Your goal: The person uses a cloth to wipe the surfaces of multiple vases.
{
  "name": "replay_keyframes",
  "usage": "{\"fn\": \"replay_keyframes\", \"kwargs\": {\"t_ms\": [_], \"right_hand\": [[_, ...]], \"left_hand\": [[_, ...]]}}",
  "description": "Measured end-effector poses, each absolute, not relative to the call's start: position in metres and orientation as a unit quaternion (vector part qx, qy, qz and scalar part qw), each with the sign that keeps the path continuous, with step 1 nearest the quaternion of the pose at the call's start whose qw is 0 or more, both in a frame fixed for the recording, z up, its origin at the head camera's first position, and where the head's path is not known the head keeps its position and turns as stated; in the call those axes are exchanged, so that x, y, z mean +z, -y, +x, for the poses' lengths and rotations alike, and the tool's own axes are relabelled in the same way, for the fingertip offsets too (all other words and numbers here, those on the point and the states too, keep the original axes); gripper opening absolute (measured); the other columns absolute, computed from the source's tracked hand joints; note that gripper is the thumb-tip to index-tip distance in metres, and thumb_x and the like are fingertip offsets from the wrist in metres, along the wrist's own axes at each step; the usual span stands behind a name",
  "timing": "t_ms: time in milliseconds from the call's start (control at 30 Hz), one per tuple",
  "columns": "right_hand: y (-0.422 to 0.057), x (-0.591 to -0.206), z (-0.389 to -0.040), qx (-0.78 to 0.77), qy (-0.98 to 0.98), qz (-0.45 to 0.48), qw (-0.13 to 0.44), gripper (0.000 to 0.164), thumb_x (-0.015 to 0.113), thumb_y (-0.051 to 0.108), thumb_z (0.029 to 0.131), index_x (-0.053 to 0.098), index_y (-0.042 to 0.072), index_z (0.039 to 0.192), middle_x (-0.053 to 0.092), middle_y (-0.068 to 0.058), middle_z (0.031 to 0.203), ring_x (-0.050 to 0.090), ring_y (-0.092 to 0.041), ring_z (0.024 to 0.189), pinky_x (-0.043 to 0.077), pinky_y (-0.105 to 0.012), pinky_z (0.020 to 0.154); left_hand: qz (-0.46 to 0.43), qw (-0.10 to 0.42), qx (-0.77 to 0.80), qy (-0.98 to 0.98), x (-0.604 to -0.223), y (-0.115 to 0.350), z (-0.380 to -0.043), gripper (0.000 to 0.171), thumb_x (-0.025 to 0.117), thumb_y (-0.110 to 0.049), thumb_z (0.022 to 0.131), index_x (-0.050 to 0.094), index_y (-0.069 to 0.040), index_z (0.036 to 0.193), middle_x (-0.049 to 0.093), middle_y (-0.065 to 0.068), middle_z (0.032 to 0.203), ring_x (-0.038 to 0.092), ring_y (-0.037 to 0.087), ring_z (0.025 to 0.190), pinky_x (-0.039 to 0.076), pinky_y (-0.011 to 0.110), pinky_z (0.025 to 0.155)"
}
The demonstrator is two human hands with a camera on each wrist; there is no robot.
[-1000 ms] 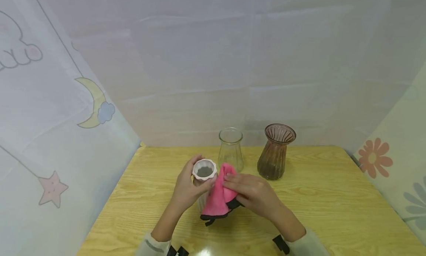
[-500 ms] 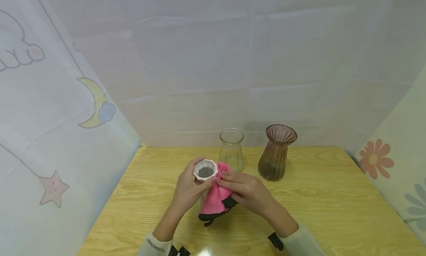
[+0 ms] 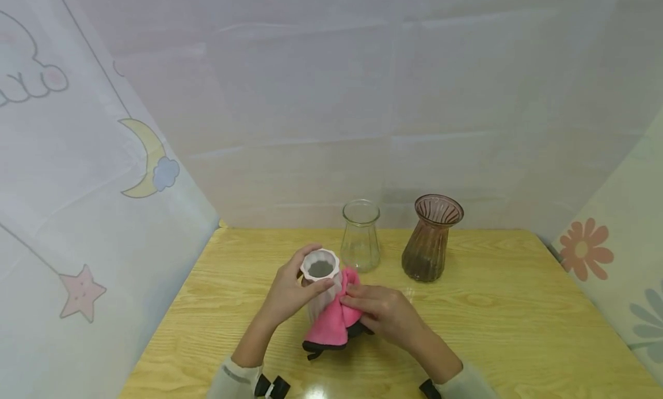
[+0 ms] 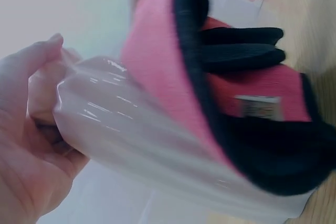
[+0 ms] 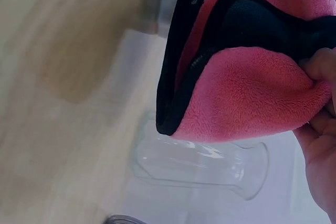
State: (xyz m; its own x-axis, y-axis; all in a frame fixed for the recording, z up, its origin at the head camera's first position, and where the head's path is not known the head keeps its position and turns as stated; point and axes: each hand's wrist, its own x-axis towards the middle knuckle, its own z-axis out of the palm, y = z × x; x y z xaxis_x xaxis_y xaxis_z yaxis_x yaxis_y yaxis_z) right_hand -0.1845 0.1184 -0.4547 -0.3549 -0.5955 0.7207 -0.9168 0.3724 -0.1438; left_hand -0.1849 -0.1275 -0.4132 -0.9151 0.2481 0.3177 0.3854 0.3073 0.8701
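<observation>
A white fluted vase point(image 3: 317, 308) stands near the middle of the table, its scalloped mouth facing up. My left hand point(image 3: 286, 292) grips it just below the rim, fingers behind and thumb across the front. In my right hand point(image 3: 389, 314) a pink cloth with black edging point(image 3: 331, 325) is pinched and bunched, lying against the vase's right side. The left wrist view shows the cloth point(image 4: 152, 51) draped over the glossy vase wall point(image 4: 142, 129). Folds of the cloth point(image 5: 247, 93) fill much of the right wrist view, its far end held between thumb and fingers.
Behind the hands stands a clear glass vase point(image 3: 361, 246), with a purple-brown ribbed glass vase point(image 3: 426, 252) to its right. The wood-grain table point(image 3: 497, 318) meets a pale backdrop point(image 3: 290, 180) at its far edge, with printed sheets on both sides.
My right hand has slid the cloth leftward, then down the vase toward me, baring more of the wall below the rim. The left hand keeps its grip, and the vase has hardly moved.
</observation>
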Motion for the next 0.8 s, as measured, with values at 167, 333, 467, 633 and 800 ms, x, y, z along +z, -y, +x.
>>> {"fn": "replay_keyframes", "kwargs": {"t_ms": [167,333,467,633,800], "right_hand": [[-0.119,-0.464,-0.184,0.264,0.776,0.494,0.289,0.047,0.087,-0.001,0.068,0.079,0.013,0.112,0.075,-0.007,0.113,0.073,-0.02,0.103,0.058,-0.034,0.087],[-0.119,-0.474,-0.184,0.246,0.779,0.507,0.273,0.046,0.088,0.0,0.069,0.079,0.013,0.112,0.076,-0.006,0.112,0.073,-0.018,0.102,0.059,-0.033,0.085],[-0.118,-0.479,-0.184,0.222,0.792,0.512,0.249,0.042,0.087,0.002,0.072,0.08,0.015,0.111,0.076,-0.004,0.112,0.073,-0.016,0.103,0.059,-0.032,0.085],[-0.121,-0.476,-0.181,0.198,0.807,0.507,0.23,0.042,0.088,0.004,0.073,0.08,0.018,0.111,0.076,-0.001,0.112,0.072,-0.013,0.104,0.058,-0.032,0.086],[-0.13,-0.456,-0.176,0.211,0.791,0.505,0.273,0.047,0.088,0.003,0.069,0.079,0.017,0.114,0.076,-0.001,0.114,0.072,-0.014,0.103,0.058,-0.034,0.085]], "left_hand": [[-0.229,0.041,-0.564,0.792,-0.413,0.134,-0.191,0.067,0.081,-0.019,0.088,0.049,-0.015,0.146,0.064,0.011,0.124,0.063,0.026,0.111,0.055,0.033,0.086],[-0.26,0.025,-0.566,0.782,-0.414,0.14,-0.199,0.065,0.08,-0.018,0.089,0.05,-0.014,0.146,0.063,0.012,0.127,0.062,0.028,0.113,0.053,0.034,0.09],[-0.278,0.008,-0.571,0.772,-0.415,0.144,-0.205,0.066,0.078,-0.023,0.09,0.048,-0.017,0.148,0.061,0.01,0.131,0.06,0.027,0.114,0.051,0.039,0.093],[-0.278,0.03,-0.57,0.773,-0.417,0.143,-0.203,0.077,0.079,-0.023,0.089,0.038,-0.021,0.155,0.055,0.005,0.145,0.053,0.024,0.131,0.037,0.056,0.111],[-0.209,0.115,-0.542,0.806,-0.418,0.131,-0.185,0.087,0.082,-0.029,0.084,0.035,-0.012,0.155,0.053,0.002,0.148,0.046,0.026,0.139,0.03,0.061,0.115]]}}
